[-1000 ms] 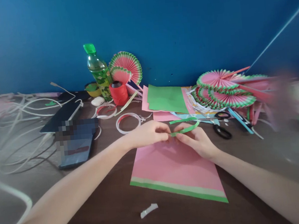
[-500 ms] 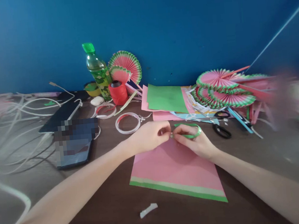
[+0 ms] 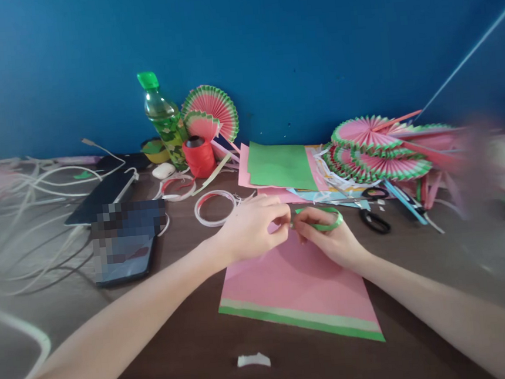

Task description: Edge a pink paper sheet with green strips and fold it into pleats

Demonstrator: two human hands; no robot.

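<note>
Over the far part of a pink paper sheet [image 3: 293, 280] with a pale and green striped near edge, my two hands meet fingertip to fingertip. My right hand [image 3: 325, 233] is closed on a green paper strip [image 3: 335, 220], which curls back over its fingers. My left hand [image 3: 258, 227] is in a pinch beside the strip's end; what sits between its fingertips is too small to make out. A small white scrap [image 3: 254, 360] lies on the table nearer to me than the sheet.
Rolls of tape [image 3: 215, 208], a phone [image 3: 129, 247] and cables are on the left. A bottle [image 3: 165, 123], a red spool [image 3: 200, 158] and a paper fan [image 3: 216, 110] stand behind. Green paper [image 3: 279, 166], scissors [image 3: 374, 221] and folded fans [image 3: 377, 149] lie back right.
My left hand has shifted slightly up and to the right, its fingers still pinched. The white scrap has turned and lies more level. My right hand keeps the green strip, almost in place.
</note>
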